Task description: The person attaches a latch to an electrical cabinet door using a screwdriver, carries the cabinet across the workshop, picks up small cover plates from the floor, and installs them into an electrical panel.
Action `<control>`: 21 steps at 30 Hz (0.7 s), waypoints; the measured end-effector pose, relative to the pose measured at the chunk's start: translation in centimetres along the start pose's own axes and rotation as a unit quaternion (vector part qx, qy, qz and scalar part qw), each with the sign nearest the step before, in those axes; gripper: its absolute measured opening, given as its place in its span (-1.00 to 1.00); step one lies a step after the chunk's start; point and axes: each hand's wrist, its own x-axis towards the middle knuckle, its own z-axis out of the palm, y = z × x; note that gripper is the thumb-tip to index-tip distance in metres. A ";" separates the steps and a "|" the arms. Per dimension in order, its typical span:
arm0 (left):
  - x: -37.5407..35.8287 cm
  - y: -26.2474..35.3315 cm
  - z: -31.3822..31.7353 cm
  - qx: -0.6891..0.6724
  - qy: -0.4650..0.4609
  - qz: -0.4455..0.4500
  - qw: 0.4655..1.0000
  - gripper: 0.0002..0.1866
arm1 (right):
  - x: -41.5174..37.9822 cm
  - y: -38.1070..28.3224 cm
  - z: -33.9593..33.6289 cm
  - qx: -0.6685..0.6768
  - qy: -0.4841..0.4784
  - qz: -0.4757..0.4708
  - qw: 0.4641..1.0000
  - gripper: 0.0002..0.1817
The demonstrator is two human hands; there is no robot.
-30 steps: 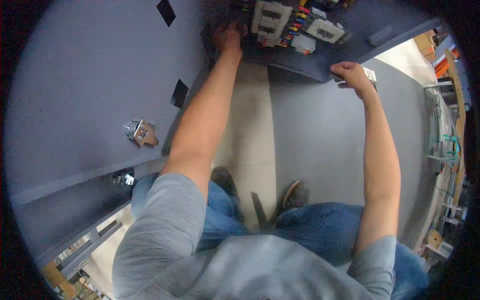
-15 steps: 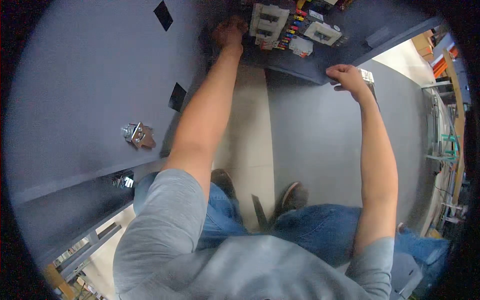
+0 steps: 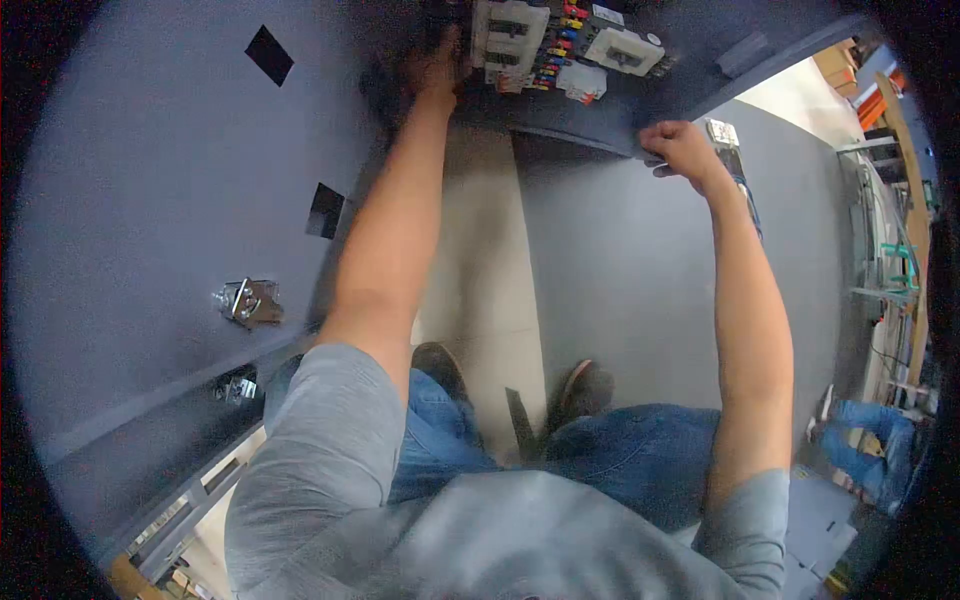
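Observation:
My left hand (image 3: 432,72) reaches into the dark left side of a grey metal cabinet, beside a white circuit breaker (image 3: 516,30). Shadow and blur hide its fingers. My right hand (image 3: 685,152) is closed, its fingers curled together at the lower front edge of the cabinet (image 3: 600,143); what lies between them, if anything, is too small to make out. Between the hands are a row of red, yellow and blue terminals (image 3: 556,58), a second white breaker (image 3: 626,52) and a small white module (image 3: 582,82).
A grey door panel (image 3: 170,190) with a metal latch (image 3: 250,302) and dark square cutouts stands on the left. Another grey panel (image 3: 630,270) is on the right. Below me is pale floor (image 3: 485,260). A person's jeans-clad leg (image 3: 870,440) shows at far right.
The view has shifted slightly, so the cabinet parts and left panel sit further left. Both hands stay in nearly the same places at the cabinet. More of the other person's leg shows.

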 end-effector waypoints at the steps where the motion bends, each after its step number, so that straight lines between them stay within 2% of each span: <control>1: -0.6 0.1 -0.5 -0.015 -0.016 -0.033 0.999 -0.67 | 0.2 0.3 0.0 0.008 -0.001 -0.005 1.000 -0.76; 2: -1.2 0.3 -1.0 -0.029 -0.031 -0.066 0.997 -0.67 | -0.1 -0.3 -0.1 0.015 -0.005 0.002 1.000 -0.76; 4: -3.2 0.3 -3.2 -0.095 -0.119 -0.145 0.978 -0.64 | -0.1 -0.6 0.2 0.028 -0.012 0.006 1.000 -0.75; 7: -5.2 0.9 -2.5 0.121 -0.050 -0.279 0.951 -0.69 | 0.4 -1.6 0.8 0.026 -0.036 0.013 0.999 -0.76; 8: -4.6 0.1 -3.1 0.231 -0.201 -0.166 0.937 -0.70 | 0.5 -1.8 1.1 0.016 -0.037 0.003 0.999 -0.77; 10: -5.2 -0.5 -2.8 0.176 -0.295 -0.163 0.925 -0.71 | 1.3 -1.8 2.3 -0.006 -0.032 -0.025 0.999 -0.76; 13: -8.2 0.8 0.4 0.159 -0.281 -0.213 0.922 -0.69 | 0.9 -3.4 3.9 -0.013 -0.062 -0.053 0.997 -0.69; 16: -7.7 -0.3 1.5 0.228 -0.267 -0.214 0.911 -0.67 | 0.0 -5.5 5.1 -0.082 -0.074 -0.064 0.992 -0.64; 19: -9.0 -0.1 2.7 0.197 -0.302 -0.224 0.906 -0.65 | -1.7 -7.7 6.4 -0.038 -0.073 -0.028 0.996 -0.63; 21: -9.3 0.4 3.2 0.201 -0.339 -0.227 0.890 -0.68 | -1.1 -6.9 7.2 -0.001 -0.064 -0.057 0.996 -0.64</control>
